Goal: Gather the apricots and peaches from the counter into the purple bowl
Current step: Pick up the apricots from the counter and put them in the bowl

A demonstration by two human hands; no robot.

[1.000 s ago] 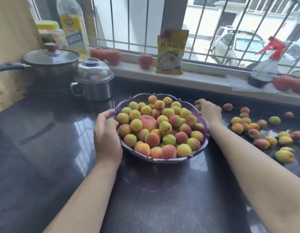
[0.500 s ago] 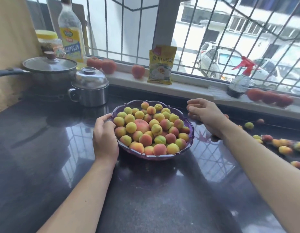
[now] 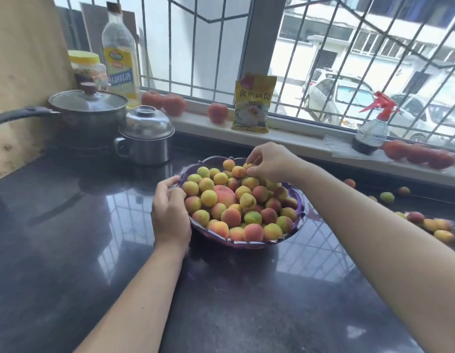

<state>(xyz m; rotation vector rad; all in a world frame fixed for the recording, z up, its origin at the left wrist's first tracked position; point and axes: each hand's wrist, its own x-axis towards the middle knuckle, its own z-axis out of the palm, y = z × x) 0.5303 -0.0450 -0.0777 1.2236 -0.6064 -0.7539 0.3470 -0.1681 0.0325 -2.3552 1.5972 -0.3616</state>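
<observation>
The purple bowl (image 3: 249, 242) stands on the dark counter, heaped with several apricots and one larger pink peach (image 3: 224, 195). My left hand (image 3: 170, 212) grips the bowl's left rim, fingers curled over the edge. My right hand (image 3: 271, 162) hovers over the far side of the heap and pinches a small apricot (image 3: 247, 166) between thumb and fingertips. More loose apricots (image 3: 435, 225) lie on the counter at the far right.
A lidded steel pot (image 3: 145, 138) and a saucepan (image 3: 89, 113) stand at the back left. On the windowsill are an oil bottle (image 3: 120, 54), a yellow packet (image 3: 253, 103), a spray bottle (image 3: 371, 128) and red tomatoes (image 3: 417, 154).
My right hand has come from the counter beside the bowl to above the heap's far side, pinching an apricot. The left hand stays on the rim. The view has tilted upward.
</observation>
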